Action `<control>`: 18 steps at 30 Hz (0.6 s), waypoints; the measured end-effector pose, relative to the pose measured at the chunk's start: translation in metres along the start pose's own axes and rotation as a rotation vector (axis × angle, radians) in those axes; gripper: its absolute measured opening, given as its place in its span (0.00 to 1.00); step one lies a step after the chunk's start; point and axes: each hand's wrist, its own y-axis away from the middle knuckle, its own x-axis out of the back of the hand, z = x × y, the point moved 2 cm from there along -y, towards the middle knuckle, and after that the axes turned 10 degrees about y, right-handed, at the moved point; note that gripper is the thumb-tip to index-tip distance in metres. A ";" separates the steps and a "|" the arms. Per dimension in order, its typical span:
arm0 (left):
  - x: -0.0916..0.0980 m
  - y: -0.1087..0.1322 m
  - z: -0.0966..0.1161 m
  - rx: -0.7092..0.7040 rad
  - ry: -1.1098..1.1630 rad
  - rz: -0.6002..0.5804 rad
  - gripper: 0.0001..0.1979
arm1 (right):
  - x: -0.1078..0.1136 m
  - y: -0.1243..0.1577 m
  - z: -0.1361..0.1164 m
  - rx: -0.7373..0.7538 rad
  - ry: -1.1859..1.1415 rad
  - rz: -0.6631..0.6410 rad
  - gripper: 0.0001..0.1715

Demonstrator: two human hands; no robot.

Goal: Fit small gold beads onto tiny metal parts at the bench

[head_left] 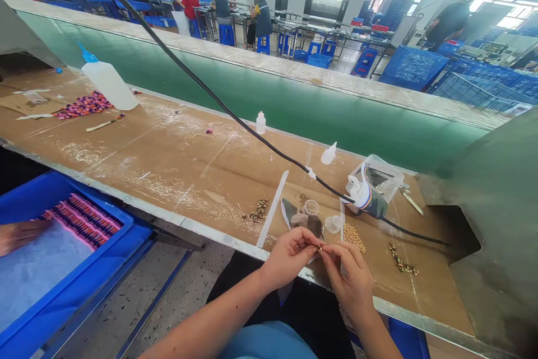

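Observation:
My left hand (290, 255) and my right hand (348, 275) meet at the table's near edge, fingertips pinched together. Between them is a tiny tan and dark bead-like piece (320, 248), mostly covered by the fingers. Just beyond lie a dark brown cloth (309, 222) and a clear round dish (311, 208). A second clear little dish (333, 224) stands near my right fingers, beside a pile of round tan beads (353, 237). Small dark-and-gold patterned pieces lie in a cluster (258, 211) to the left and in a row (402, 261) to the right.
A black cable (235, 115) crosses above the table to a wrapped device (370, 196) by a clear plastic box (390, 171). Small white bottles (260, 123) and a large bottle (110, 85) stand farther off. At left, another person's hand (23, 236) reaches into a blue tray (84, 280).

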 end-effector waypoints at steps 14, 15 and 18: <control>0.000 0.000 0.000 0.005 -0.006 -0.032 0.16 | 0.006 -0.001 -0.002 0.121 0.046 0.073 0.06; 0.000 0.001 -0.001 0.006 -0.006 -0.034 0.16 | 0.006 0.000 -0.002 0.116 0.044 0.074 0.06; 0.002 0.002 -0.003 0.026 -0.005 -0.043 0.15 | 0.005 0.003 0.002 0.083 0.029 0.066 0.07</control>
